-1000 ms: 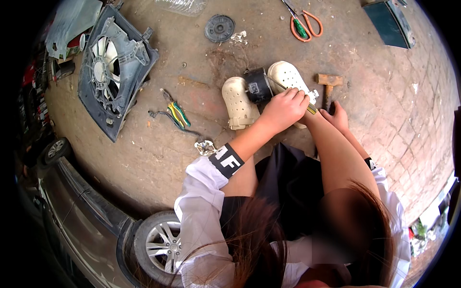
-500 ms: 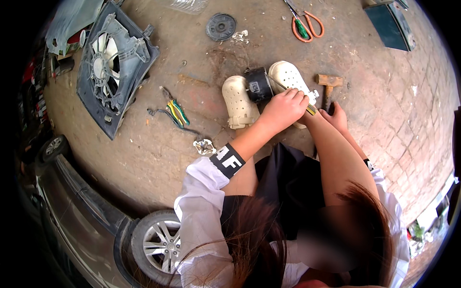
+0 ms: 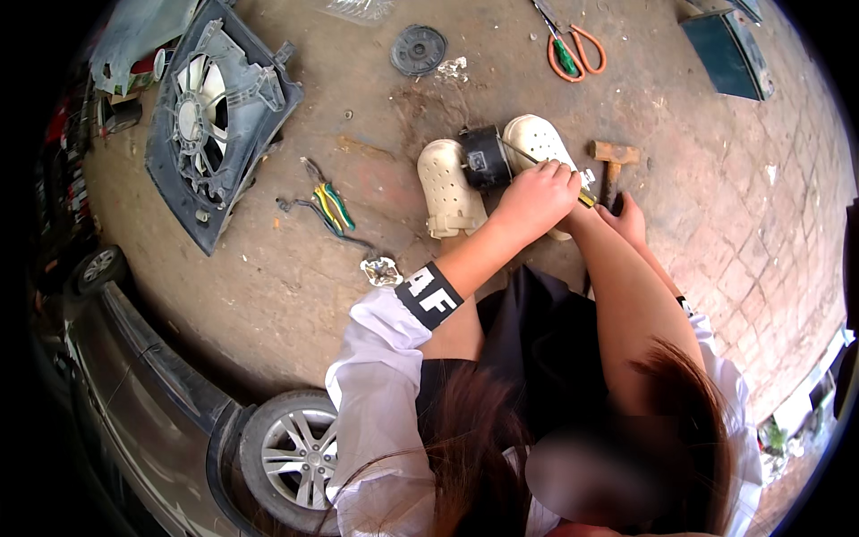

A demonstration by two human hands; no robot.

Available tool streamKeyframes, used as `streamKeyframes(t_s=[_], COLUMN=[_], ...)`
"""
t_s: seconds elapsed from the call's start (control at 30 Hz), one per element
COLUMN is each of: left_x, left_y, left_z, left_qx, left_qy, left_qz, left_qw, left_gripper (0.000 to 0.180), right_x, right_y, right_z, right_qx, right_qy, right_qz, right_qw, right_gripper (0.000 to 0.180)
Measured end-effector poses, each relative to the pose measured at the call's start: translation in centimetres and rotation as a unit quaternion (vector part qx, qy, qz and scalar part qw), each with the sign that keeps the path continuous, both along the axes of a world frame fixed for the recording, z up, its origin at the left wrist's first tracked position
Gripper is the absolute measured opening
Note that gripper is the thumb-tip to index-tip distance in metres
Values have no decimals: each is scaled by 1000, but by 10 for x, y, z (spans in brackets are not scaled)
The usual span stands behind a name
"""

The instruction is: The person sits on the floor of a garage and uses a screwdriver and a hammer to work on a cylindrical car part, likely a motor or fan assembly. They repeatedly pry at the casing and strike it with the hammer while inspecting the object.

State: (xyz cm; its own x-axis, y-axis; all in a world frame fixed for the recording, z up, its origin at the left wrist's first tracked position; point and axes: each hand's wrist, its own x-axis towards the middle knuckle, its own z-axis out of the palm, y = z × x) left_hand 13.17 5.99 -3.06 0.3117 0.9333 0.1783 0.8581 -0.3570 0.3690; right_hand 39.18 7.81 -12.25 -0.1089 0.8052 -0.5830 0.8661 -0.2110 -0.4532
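Note:
A black cylindrical part [image 3: 486, 159], which looks like a small motor, is wedged between my two cream clogs [image 3: 445, 186]. My left hand [image 3: 543, 199] is closed around a screwdriver [image 3: 587, 197] with a yellow and black handle. Its thin shaft slants up and left to the right side of the cylinder; whether the tip touches cannot be told. Beyond my right leg, my right hand [image 3: 629, 220] is wrapped round the handle of a hammer [image 3: 615, 154] with a brown, worn head. My right leg partly hides that hand and the lower handle.
Yellow-green pliers [image 3: 333, 206] and a wired part [image 3: 381, 270] lie on the left floor. A radiator fan [image 3: 199, 121] in its shroud is farther left. Orange-handled shears [image 3: 582, 55], a black disc [image 3: 418, 49] and a dark green box [image 3: 729, 54] are ahead. A car wheel [image 3: 291, 456] stands at lower left.
The screwdriver has tilted slightly in my left hand, its handle end now a little higher and farther right. My right hand keeps hold of the hammer. The whole view has shifted slightly.

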Motion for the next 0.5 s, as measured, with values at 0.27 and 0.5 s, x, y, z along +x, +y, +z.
streamKeyframes(t_s=[0.27, 0.5], left_x=[-4, -24], left_y=[-2, -7], left_z=[2, 30], left_qx=[-17, 11], left_qy=[10, -133], left_qz=[-4, -27], left_qw=[1000, 991], left_gripper=[17, 19], right_x=[-3, 2], right_y=[2, -4], right_z=[-1, 20], right_qx=[10, 29], right_qy=[3, 30], right_qz=[2, 0], right_qw=[1000, 999], right_gripper=[48, 48])
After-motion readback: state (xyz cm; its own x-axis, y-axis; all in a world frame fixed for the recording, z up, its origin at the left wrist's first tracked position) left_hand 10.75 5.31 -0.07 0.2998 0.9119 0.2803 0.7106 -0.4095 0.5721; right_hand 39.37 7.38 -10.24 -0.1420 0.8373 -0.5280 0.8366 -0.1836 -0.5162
